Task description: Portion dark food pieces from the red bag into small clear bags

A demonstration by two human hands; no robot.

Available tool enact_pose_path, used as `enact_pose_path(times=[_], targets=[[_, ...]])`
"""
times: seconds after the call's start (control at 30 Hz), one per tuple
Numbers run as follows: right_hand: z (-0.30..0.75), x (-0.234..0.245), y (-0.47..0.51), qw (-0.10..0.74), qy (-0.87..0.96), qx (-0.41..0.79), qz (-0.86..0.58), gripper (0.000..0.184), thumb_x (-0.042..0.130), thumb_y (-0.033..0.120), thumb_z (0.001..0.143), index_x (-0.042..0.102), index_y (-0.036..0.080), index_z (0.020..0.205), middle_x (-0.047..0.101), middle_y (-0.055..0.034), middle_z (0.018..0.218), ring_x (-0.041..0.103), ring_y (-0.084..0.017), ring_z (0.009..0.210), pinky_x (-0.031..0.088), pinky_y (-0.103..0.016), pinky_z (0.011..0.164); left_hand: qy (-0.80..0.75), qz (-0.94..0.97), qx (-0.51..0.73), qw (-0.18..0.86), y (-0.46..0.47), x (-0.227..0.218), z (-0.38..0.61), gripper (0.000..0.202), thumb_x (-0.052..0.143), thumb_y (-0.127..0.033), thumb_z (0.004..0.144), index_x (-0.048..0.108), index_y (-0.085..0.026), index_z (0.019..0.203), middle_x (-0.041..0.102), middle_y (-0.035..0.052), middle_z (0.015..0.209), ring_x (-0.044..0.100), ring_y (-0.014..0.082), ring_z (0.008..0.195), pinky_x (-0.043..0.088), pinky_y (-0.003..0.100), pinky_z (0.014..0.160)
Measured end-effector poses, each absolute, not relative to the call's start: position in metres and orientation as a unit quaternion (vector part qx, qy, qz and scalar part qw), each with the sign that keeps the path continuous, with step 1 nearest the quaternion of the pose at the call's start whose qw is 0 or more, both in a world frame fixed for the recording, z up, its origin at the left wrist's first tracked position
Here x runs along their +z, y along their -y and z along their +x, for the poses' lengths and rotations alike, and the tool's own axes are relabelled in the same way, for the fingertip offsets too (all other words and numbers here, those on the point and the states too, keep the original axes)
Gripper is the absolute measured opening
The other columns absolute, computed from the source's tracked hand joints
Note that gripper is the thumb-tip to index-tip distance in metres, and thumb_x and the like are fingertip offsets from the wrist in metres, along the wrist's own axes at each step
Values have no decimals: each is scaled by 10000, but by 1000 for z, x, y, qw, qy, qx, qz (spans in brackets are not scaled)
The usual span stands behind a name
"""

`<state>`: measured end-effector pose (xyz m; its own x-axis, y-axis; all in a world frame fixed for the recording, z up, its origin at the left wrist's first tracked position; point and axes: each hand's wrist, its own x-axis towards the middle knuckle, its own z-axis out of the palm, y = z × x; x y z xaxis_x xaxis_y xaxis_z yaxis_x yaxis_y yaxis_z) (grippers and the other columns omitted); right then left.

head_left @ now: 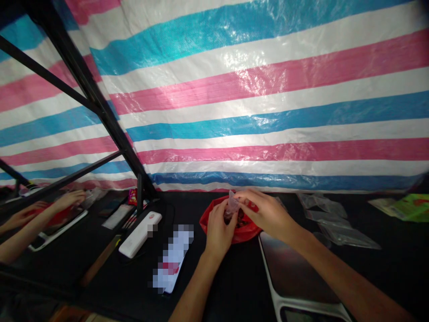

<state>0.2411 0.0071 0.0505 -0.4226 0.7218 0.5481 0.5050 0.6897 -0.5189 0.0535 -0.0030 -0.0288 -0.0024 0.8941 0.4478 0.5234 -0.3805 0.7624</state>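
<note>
A small clear plastic bag [232, 203] is pinched between my two hands, over an open red plastic bag [246, 236]. My left hand [219, 226] has its thumb and fingers closed on the near left side of the clear bag. From the right, my right hand [266, 212] grips its upper edge with thumb and forefinger. Small dark pieces lie inside the red bag; my fingers partly hide them, and their kind cannot be made out. Just below my right forearm sits a flat scale [298, 268] with a dark metal top.
Flat clear plastic bags [338, 223] lie to the right, with a green packet [412, 208] beyond. Left are a lit phone [174, 259] and a white power bank [140, 235]. Past a black frame post [110, 120], another person's hands [69, 200] work. A striped sheet [268, 112] hangs behind.
</note>
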Motion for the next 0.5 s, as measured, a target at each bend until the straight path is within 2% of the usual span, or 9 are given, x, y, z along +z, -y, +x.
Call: enact_pose_path(times=[0.1,0.2,0.3,0.4,0.5], targets=[[247,56,-8,391,830,126,-376,243,560,234,1031,693,309,1220,759,-28,1243,720,-223,1110,542,-361,990,-519,679,485,189,3,-29,54,377,697,-294,956,654,-262,1329,711,88,1271,650,286,1193,492,484,1074],[262,62,-16,386,818,118,-408,228,540,289,1041,714,304,1189,788,-26,1188,749,-223,1027,565,-334,907,-501,681,495,199,4,-31,54,485,718,-320,949,588,-279,1414,720,67,1216,660,266,1167,492,474,1081],[296,67,-32,378,793,100,-467,233,530,315,1025,730,284,1141,812,-35,1107,766,-237,971,566,-327,847,-473,694,501,207,6,-34,53,589,707,-332,960,490,-296,1508,699,68,1264,652,254,1204,483,466,1107],[348,68,-49,333,761,74,-551,259,542,329,982,731,260,1145,814,-53,1004,763,-247,863,549,-325,753,-462,705,501,196,7,-34,53,509,636,-324,1006,498,-290,1495,675,81,1297,638,248,1231,488,457,1108],[405,61,-62,247,725,59,-641,297,551,325,937,748,240,1143,804,-88,961,758,-292,853,538,-357,714,-457,711,503,183,7,-30,53,384,562,-290,1041,554,-269,1425,678,79,1232,647,232,1181,511,429,1074]])
